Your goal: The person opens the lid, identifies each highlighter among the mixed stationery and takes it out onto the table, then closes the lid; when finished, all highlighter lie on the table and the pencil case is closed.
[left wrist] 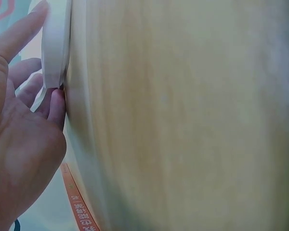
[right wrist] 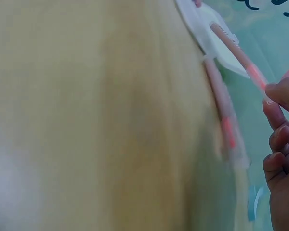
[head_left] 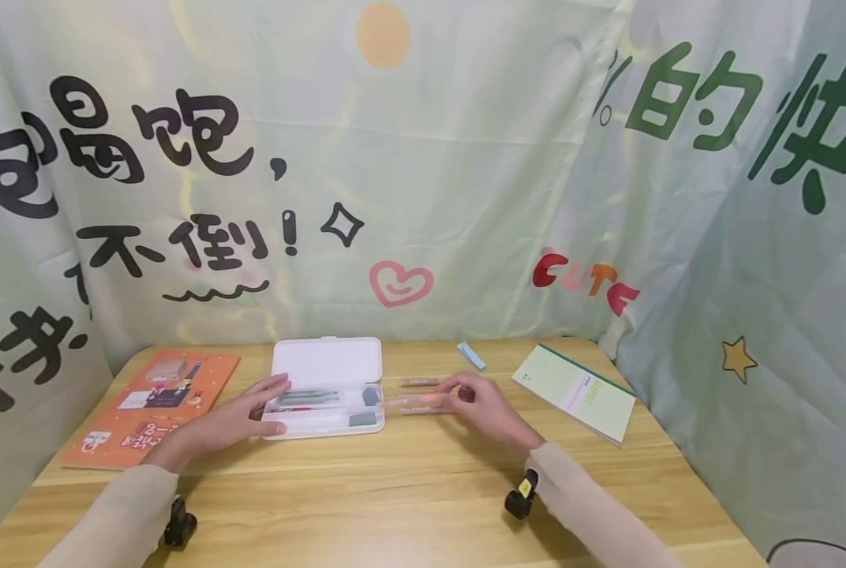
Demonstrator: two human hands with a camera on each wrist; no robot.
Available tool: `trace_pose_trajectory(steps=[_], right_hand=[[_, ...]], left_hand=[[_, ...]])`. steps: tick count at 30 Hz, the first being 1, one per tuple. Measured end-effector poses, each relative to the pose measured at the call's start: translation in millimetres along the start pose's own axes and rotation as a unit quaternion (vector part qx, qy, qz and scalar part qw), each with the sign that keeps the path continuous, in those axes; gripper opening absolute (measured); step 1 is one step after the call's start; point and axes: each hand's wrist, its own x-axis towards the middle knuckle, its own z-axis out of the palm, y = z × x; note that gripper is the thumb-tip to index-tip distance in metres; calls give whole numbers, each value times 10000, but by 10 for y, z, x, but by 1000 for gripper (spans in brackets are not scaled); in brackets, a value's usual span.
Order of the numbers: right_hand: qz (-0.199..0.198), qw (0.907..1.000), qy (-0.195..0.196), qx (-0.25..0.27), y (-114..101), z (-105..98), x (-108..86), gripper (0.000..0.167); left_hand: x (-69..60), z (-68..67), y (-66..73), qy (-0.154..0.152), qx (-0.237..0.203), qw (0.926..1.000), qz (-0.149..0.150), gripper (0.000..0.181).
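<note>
A white pencil case (head_left: 327,360) lies with its lid folded back, pens (head_left: 309,396) and grey pieces (head_left: 362,420) in its tray. My left hand (head_left: 227,414) grips its left end, thumb at the front side and fingers at the end; the left wrist view shows the fingers curled against the case wall (left wrist: 56,53). Between thumb and forefinger my right hand (head_left: 487,409) pinches a pinkish pen (right wrist: 238,55) by one end, its other end toward the case. Another pen (right wrist: 221,101) lies on the table below it, and one more pen (head_left: 419,382) lies behind.
An orange book (head_left: 156,402) lies at the left of the wooden table (head_left: 366,497). To the right is a pale green notebook (head_left: 572,392). A small blue strip (head_left: 471,355) lies toward the back edge, before a printed cloth backdrop (head_left: 451,197).
</note>
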Motion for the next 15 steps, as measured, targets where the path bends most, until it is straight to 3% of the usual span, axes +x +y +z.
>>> trace_pose_trajectory(steps=[7,15], right_hand=[[-34,9998,-119,-143,220,-138,-241,16],[146,9988,-407,-223,369,-218,-392,15]], left_hand=[[-15,-9,-14,20,-9,9999,-106,88],[-8,-5,-21,-32,-32,10000,-12,87]])
